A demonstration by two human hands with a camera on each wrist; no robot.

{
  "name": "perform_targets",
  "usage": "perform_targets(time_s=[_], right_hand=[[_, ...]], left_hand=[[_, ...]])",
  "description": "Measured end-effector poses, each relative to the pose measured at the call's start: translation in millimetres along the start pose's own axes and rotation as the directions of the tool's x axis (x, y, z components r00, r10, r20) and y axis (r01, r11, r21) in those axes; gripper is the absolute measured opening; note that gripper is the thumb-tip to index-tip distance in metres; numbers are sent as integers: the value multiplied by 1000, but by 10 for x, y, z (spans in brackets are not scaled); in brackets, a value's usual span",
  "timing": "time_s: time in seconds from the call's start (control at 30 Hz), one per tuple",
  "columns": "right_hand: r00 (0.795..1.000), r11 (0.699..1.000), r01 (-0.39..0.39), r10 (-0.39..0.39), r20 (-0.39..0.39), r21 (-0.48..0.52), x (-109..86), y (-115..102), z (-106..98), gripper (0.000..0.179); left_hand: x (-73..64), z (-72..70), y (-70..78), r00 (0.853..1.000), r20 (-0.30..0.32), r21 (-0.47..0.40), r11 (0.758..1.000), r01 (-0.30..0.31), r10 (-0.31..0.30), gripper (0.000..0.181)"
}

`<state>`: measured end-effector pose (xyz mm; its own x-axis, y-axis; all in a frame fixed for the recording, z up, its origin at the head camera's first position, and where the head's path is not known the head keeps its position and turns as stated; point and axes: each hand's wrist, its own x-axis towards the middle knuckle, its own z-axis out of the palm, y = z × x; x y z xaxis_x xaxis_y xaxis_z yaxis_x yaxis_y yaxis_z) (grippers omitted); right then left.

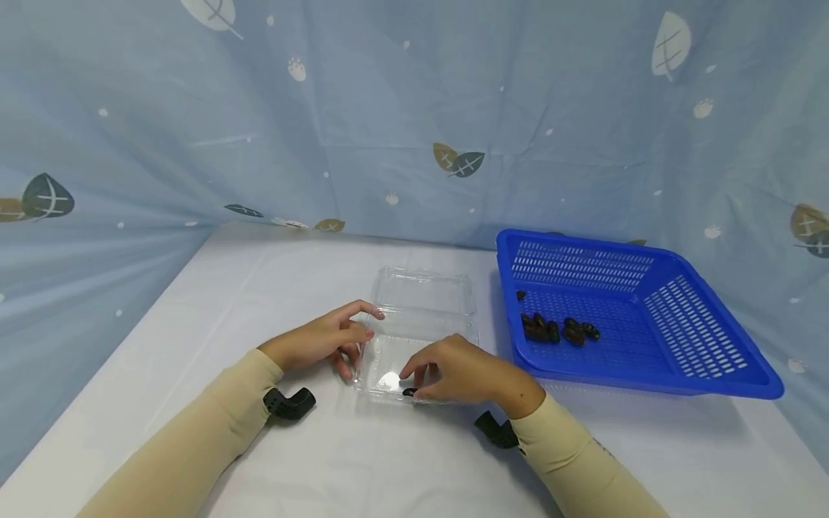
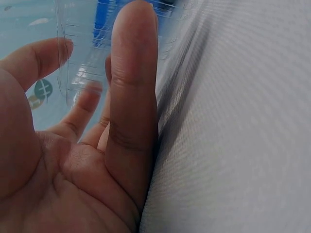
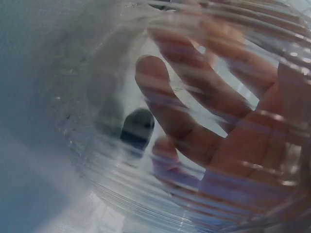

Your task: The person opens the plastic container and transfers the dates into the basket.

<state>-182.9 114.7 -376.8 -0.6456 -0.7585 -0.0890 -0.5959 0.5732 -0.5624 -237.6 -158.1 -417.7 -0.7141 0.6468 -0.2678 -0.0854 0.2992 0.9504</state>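
Note:
A clear plastic clamshell box (image 1: pixel 372 370) lies on the white table with its lid (image 1: pixel 424 291) folded back. My left hand (image 1: pixel 330 338) is at the box's left edge, index finger and thumb over the rim, touching the plastic with loosely bent fingers. Inside the base, my right hand (image 1: pixel 460 370) reaches down with spread, slightly bent fingers. A small dark, glossy oval piece (image 1: pixel 409 392) lies by its fingertips near the front wall. Through the clear wall in the right wrist view, that dark piece (image 3: pixel 137 128) appears apart from the fingers.
A blue perforated basket (image 1: pixel 719 352) stands to the right of the box. Several similar dark pieces (image 1: pixel 537 331) lie inside it, toward its left. A blue leaf-patterned curtain (image 1: pixel 388 108) hangs behind the table.

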Motion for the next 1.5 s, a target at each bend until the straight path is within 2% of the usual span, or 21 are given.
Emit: perform_targets(time_s=[0.4, 0.7, 0.87, 1.0, 1.1, 1.17, 1.23, 1.37, 1.43, 1.5], right_hand=[[1000, 999, -29, 29, 4, -32, -34, -4, -5, 26], [999, 999, -53, 53, -12, -4, -81, -4, 5, 24], [998, 1000, -12, 14, -68, 18, -35, -44, 3, 22], [987, 1000, 11, -9, -160, 14, -6, -135, -76, 24], [964, 1000, 20, -23, -264, -14, -109, -201, -211, 27], [938, 999, 19, -32, -346, -39, -227, -220, -320, 30], [905, 997, 9, -40, -424, -75, -359, -218, -432, 33], [826, 992, -27, -46, -562, -120, -608, -125, -621, 36], [791, 990, -59, -33, -611, -130, -721, -45, -698, 37], [765, 984, -101, -16, -644, -145, -829, 51, -764, 36]], left_hand=[[20, 14, 37, 1000, 14, -5, 1000, -17, 17, 43], [45, 40, 37, 999, 29, -12, 1000, -23, 23, 44], [-11, -5, -46, 1000, 14, -9, 1000, -18, 18, 47], [-96, -55, -119, 1000, -17, -5, 1000, -17, 17, 48], [-107, -64, -144, 1000, -18, -3, 1000, -17, 17, 48], [-89, -59, -144, 1000, -15, -4, 1000, -17, 17, 47], [-67, -51, -130, 1000, -11, -1, 1000, -15, 15, 46], [-37, -29, -83, 1000, -6, 7, 1000, -18, 18, 42], [-29, -24, -62, 1000, -4, 11, 1000, -17, 17, 42], [-20, -20, -47, 1000, 0, 14, 1000, -18, 18, 42]])
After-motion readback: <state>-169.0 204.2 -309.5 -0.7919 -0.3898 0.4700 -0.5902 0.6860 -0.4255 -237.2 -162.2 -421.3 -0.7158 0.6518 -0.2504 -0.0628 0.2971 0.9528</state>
